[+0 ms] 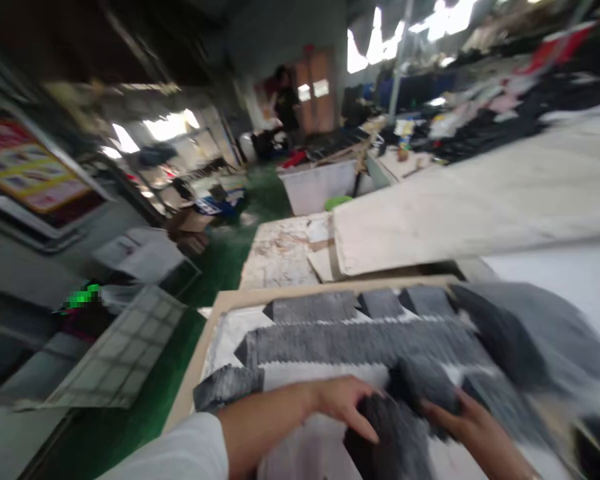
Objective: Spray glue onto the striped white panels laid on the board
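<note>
Stacks of grey fabric pieces (350,343) lie in rows on a board-topped table (215,313) in front of me. My left hand (347,403) rests with fingers curled over a dark grey fabric bundle (395,440) near the bottom edge. My right hand (457,417) lies on the same heap, fingers bent against the grey cloth. A larger grey piece (530,340) is smeared by motion at the right. The whole picture is blurred.
A long pale table (480,200) runs off to the right, a white bin (320,187) stands beyond it. A green floor aisle (230,247) leads back to a person in dark clothes (285,103). Boxes and a gridded panel (125,347) sit at the left.
</note>
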The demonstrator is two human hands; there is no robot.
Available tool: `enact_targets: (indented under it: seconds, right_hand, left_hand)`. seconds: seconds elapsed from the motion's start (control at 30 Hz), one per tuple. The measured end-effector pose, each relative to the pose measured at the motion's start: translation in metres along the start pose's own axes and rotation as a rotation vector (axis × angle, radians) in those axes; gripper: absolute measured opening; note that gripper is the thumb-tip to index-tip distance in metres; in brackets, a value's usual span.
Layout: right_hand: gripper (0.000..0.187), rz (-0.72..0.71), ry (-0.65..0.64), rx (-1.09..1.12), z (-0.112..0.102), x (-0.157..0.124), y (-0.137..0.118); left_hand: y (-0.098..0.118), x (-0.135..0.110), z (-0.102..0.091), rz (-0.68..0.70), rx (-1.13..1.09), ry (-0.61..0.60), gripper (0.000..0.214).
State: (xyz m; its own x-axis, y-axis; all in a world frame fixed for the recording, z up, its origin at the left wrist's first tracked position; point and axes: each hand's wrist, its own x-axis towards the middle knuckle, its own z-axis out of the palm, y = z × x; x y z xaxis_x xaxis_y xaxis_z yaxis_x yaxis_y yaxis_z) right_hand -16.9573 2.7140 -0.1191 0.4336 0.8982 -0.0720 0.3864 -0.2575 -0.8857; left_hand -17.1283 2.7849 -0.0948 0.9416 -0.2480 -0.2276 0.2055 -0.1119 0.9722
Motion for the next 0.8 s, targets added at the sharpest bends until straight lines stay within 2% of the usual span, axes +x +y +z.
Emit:
enact_targets:
  seconds: [0.03,0.1,0.13,0.2,0.3,0.4,0.57,0.67,0.8]
  right_hand:
    - [0.028,0.063,0.002,0.049,-0.007,-0.035,0.013]
    - [0.039,0.161,0.017,0.164,-0.013,-0.095,0.025]
    - [0.043,0.189,0.025,0.22,-0.013,-0.115,0.025]
    - [0.05,0.209,0.031,0.332,-0.008,-0.135,0.019]
    - [0.055,0.196,-0.006,0.486,0.004,-0.138,0.005]
    - [0.056,0.17,-0.059,0.608,0.016,-0.136,-0.005]
    - [0.057,0.179,-0.113,0.708,0.034,-0.138,-0.017]
    - [0.064,0.23,-0.142,0.687,0.044,-0.146,-0.037]
    - [0.057,0.308,-0.05,0.606,0.056,-0.146,-0.053]
  left_hand:
    - [-0.002,-0.002,0.003,-0.001,-0.086,-0.06,0.056]
    - [-0.008,-0.003,0.001,-0.036,-0.34,-0.04,0.057]
    - [-0.012,-0.003,-0.002,-0.056,-0.397,-0.033,0.056]
    - [-0.019,0.0,-0.01,-0.079,-0.421,0.032,0.053]
    - [-0.028,-0.002,-0.017,-0.113,-0.382,0.159,0.056]
    - [-0.038,-0.008,-0.017,-0.107,-0.434,0.231,0.069]
    - [-0.041,-0.02,-0.005,-0.102,-0.611,0.136,0.065]
    - [-0.034,-0.042,0.006,-0.147,-0.624,0.151,0.059]
    - [-0.054,-0.074,-0.003,-0.237,-0.638,0.148,0.048]
